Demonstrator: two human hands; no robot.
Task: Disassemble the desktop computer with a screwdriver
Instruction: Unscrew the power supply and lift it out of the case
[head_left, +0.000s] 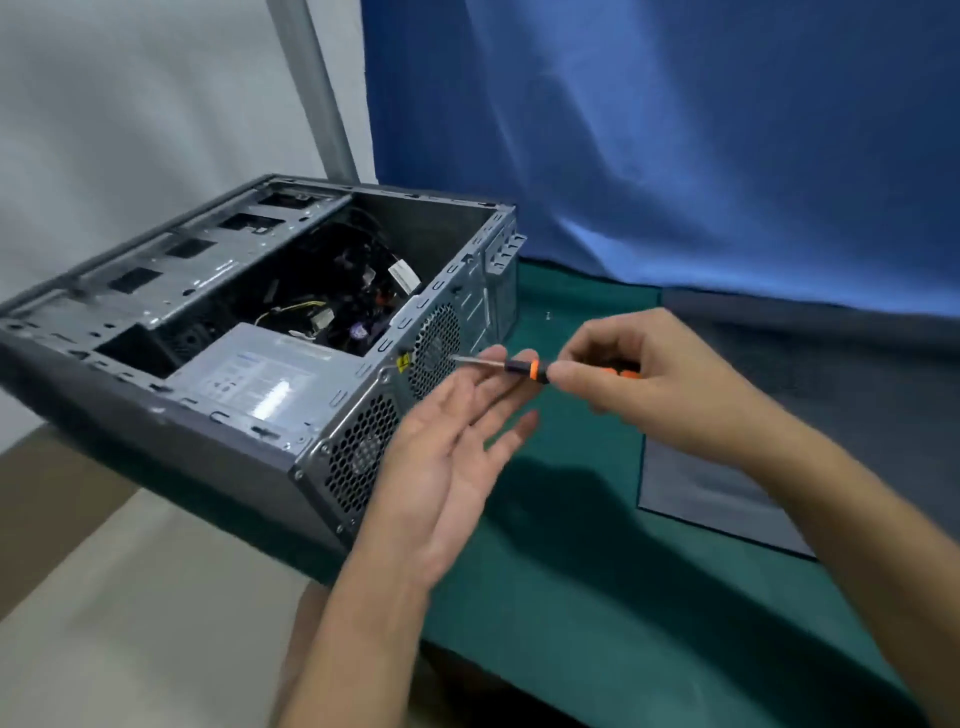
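Desktop computer is lying opened at the table's left edge. Right hand is gripping the screwdriver while the left hand, fingers straight, is steadying its shaft, likely for aim.

Left hand flat, fingers straight (palm showing); right hand curled round screwdriver
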